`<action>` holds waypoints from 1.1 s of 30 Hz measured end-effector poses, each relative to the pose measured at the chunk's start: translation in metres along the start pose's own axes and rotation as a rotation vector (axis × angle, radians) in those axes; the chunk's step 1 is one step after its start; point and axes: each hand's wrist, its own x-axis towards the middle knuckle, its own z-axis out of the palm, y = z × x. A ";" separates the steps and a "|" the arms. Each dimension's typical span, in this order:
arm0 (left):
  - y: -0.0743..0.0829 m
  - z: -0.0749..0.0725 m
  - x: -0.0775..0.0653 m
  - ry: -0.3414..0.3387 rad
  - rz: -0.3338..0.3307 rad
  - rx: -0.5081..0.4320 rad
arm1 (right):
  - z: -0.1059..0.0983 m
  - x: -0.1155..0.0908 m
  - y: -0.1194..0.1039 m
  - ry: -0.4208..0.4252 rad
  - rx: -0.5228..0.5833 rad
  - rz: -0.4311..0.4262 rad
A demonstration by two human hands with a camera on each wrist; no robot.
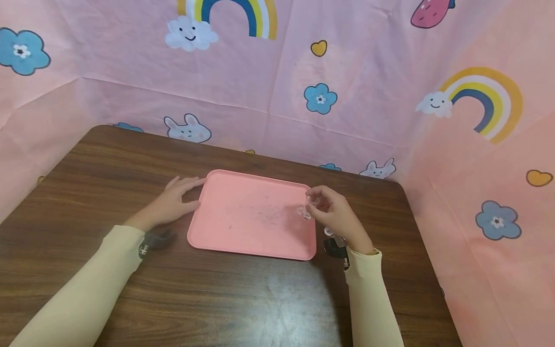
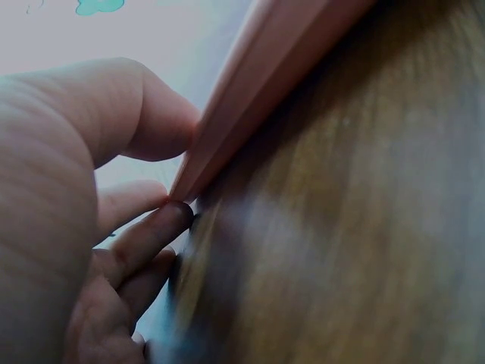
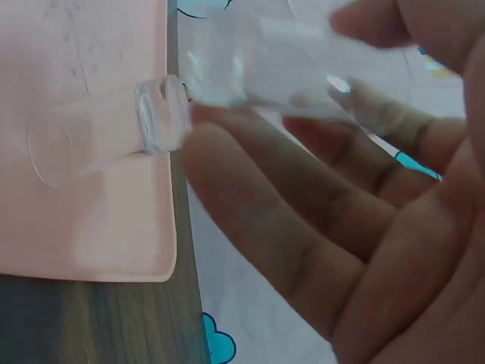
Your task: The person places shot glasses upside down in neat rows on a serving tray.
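A pink rectangular tray [image 1: 247,241] lies on the wooden table. My left hand [image 1: 175,200] touches its left rim, thumb and fingers spread apart along the edge. In the left wrist view, the thumb and fingertips rest against the tray's side [image 2: 250,98]. Over the tray's right edge, my right hand [image 1: 336,212] holds a small clear glass [image 3: 280,68] between thumb and fingers. Just beside it is a second clear glass [image 3: 98,136], at the right part of the tray; whether it stands or lies I cannot tell.
A small clear round object [image 1: 328,232] shows by the right wrist, partly hidden; its kind is unclear. Dark marks [image 1: 269,212] spot the tray's middle. Patterned pink cloth [image 1: 243,82] hangs behind and right of the table [image 1: 195,299].
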 end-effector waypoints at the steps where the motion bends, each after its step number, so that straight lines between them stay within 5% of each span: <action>1: 0.000 0.000 0.000 0.000 -0.002 0.001 | 0.001 0.001 0.004 -0.025 0.005 0.003; 9: 0.000 -0.001 0.000 -0.004 -0.010 -0.010 | 0.009 0.002 0.008 -0.132 0.099 0.007; 19: 0.000 0.000 0.000 -0.005 -0.021 -0.016 | 0.006 0.003 0.010 -0.092 -0.009 0.031; 28: 0.002 -0.001 -0.001 -0.002 -0.019 -0.010 | 0.003 0.000 -0.002 -0.083 0.108 -0.039; 33: 0.002 0.000 -0.001 -0.001 -0.022 -0.009 | 0.000 -0.001 -0.002 -0.080 0.082 -0.020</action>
